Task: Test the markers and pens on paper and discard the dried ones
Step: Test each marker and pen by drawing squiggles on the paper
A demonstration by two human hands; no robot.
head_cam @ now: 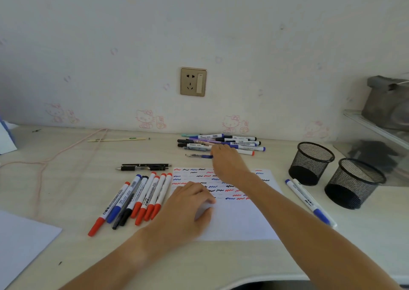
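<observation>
On the pale worktop (221, 265) lies a white sheet of paper (239, 221), its far half covered with rows of short red, blue and black squiggles. The left hand (188, 205) rests flat on the paper's left part, fingers relaxed and spread, holding nothing. The right hand (228, 163) reaches across the paper to the far pile of pens and markers (234, 142), which lies close to the wall. Its fingers lie at the near edge of that pile, touching or just over a blue pen (199, 156) that sits a little nearer than the rest; whether they grasp anything cannot be told, since the hand's back hides the fingertips.

Left of the paper lies a fanned row of whiteboard markers (137, 199) with red, blue and black caps, and just beyond them two black pens (143, 167) lie side by side. Right of the paper, two markers (309, 201) with blue caps lie together. Farther right stand two black mesh pen holders (332, 170), upright and near each other. A wall socket (193, 81) sits on the wall above the pile.
</observation>
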